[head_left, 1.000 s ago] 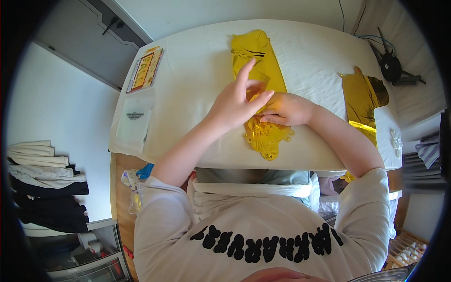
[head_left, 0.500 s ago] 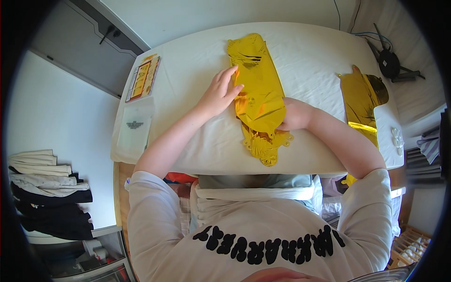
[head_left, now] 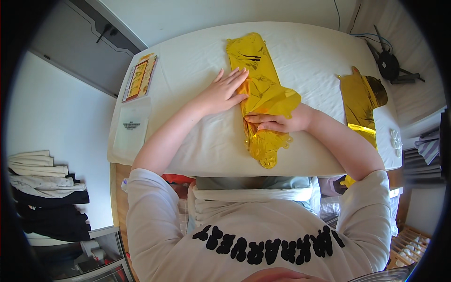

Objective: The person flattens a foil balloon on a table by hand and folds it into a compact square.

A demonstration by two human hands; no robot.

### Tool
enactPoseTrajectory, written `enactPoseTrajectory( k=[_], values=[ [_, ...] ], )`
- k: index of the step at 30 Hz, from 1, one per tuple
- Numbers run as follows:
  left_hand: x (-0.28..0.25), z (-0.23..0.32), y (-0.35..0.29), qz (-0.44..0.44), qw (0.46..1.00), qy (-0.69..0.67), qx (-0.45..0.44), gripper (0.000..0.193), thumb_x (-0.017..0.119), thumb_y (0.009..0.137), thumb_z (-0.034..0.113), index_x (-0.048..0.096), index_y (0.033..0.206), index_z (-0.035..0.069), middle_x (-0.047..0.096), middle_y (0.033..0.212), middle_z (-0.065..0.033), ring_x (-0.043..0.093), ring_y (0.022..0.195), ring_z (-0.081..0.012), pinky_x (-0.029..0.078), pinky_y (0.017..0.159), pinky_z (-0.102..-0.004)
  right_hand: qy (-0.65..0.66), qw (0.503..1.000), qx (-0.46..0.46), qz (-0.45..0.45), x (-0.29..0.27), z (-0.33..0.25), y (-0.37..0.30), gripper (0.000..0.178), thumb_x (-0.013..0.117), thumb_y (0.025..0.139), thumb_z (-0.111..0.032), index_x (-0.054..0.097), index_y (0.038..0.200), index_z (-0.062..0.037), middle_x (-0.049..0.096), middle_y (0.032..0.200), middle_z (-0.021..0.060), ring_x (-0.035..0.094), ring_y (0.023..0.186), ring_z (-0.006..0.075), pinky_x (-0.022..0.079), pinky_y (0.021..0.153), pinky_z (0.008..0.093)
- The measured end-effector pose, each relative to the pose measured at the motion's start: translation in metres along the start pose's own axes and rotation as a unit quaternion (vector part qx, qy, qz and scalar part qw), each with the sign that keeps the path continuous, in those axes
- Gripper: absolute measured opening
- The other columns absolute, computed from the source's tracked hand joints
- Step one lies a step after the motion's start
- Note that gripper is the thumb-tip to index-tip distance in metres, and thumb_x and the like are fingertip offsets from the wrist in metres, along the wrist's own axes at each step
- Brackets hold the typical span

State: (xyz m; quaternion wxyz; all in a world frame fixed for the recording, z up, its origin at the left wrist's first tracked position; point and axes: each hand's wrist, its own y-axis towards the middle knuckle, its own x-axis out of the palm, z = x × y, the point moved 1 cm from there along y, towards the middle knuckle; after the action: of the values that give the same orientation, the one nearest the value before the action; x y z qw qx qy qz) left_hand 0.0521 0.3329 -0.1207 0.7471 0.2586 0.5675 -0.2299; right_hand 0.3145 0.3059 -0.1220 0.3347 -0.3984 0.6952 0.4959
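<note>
A flat, uninflated gold foil balloon (head_left: 257, 61) lies lengthwise on the white-covered table, its near part folded and crumpled. My left hand (head_left: 225, 92) rests on its left edge, open with the fingers spread. From the right, my right hand (head_left: 287, 121) reaches beneath a lifted flap of the foil. Its fingers stretch out flat over the lower part of the balloon, and the flap covers some of the hand. Below my right fingers, the balloon's crumpled end with small tabs points toward me.
Another flat gold foil balloon (head_left: 359, 94) lies at the table's right, near a black router (head_left: 389, 64) and a small coil of white ribbon (head_left: 396, 139). A printed packet (head_left: 140, 79) and a clear plastic sleeve (head_left: 130, 129) lie at the left. The white tablecloth (head_left: 188, 61) reaches the table's near edge.
My right hand has come out from under the foil onto its lower part, and the flap has swung up and right. My left hand has settled flatter on the left edge.
</note>
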Motion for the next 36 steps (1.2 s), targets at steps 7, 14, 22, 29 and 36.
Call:
enactPoseTrajectory(
  k=[7, 14, 22, 29, 36],
  values=[
    [-0.005, 0.001, -0.004, 0.078, 0.995, -0.053, -0.014, 0.053, 0.06, 0.104, 0.034, 0.047, 0.151, 0.012, 0.046, 0.158, -0.0118, 0.041, 0.149, -0.0307, 0.013, 0.128, -0.0578, 0.049, 0.998, 0.01, 0.022, 0.003, 0.001, -0.002, 0.03, 0.07, 0.099, -0.025, 0.075, 0.126, -0.0119, 0.07, 0.131, 0.0069, 0.061, 0.126, 0.0307, 0.049, 0.105, 0.0414],
    [0.0, -0.004, -0.006, 0.098, 0.995, -0.002, -0.035, 0.049, 0.064, 0.102, 0.035, 0.054, 0.143, 0.012, 0.059, 0.14, -0.012, 0.052, 0.137, -0.0307, 0.021, 0.126, -0.0575, 0.069, 0.998, 0.0, 0.012, -0.003, -0.002, 0.002, 0.034, 0.072, 0.099, -0.026, 0.072, 0.13, -0.0117, 0.069, 0.132, 0.007, 0.061, 0.126, 0.0298, 0.049, 0.105, 0.0407],
    [-0.006, 0.002, 0.0, 0.072, 0.996, -0.003, 0.053, 0.057, 0.064, 0.101, 0.041, 0.052, 0.148, 0.01, 0.055, 0.151, -0.0122, 0.049, 0.142, -0.03, 0.027, 0.126, -0.0553, 0.253, 0.953, 0.165, -0.035, 0.0, -0.001, -0.002, 0.04, 0.073, 0.098, -0.027, 0.07, 0.134, -0.0108, 0.066, 0.14, 0.007, 0.059, 0.129, 0.0289, 0.047, 0.109, 0.0404],
    [0.002, 0.004, -0.002, 0.044, 0.998, -0.019, 0.034, 0.06, 0.063, 0.102, 0.04, 0.048, 0.152, 0.011, 0.052, 0.156, -0.0127, 0.045, 0.147, -0.0285, 0.024, 0.127, -0.0562, 0.176, 0.979, 0.084, -0.056, -0.001, -0.002, 0.003, 0.037, 0.072, 0.098, -0.024, 0.07, 0.133, -0.009, 0.066, 0.137, 0.0074, 0.058, 0.13, 0.0308, 0.046, 0.111, 0.0415],
    [0.002, 0.005, -0.003, 0.049, 0.998, -0.019, 0.027, 0.062, 0.064, 0.101, 0.038, 0.046, 0.154, 0.011, 0.052, 0.156, -0.013, 0.043, 0.149, -0.0277, 0.021, 0.128, -0.0548, -0.156, 0.985, -0.072, -0.009, -0.019, -0.025, 0.011, 0.038, 0.073, 0.089, -0.021, 0.073, 0.125, -0.0096, 0.07, 0.129, 0.0054, 0.063, 0.122, 0.0278, 0.052, 0.102, 0.0405]
  ],
)
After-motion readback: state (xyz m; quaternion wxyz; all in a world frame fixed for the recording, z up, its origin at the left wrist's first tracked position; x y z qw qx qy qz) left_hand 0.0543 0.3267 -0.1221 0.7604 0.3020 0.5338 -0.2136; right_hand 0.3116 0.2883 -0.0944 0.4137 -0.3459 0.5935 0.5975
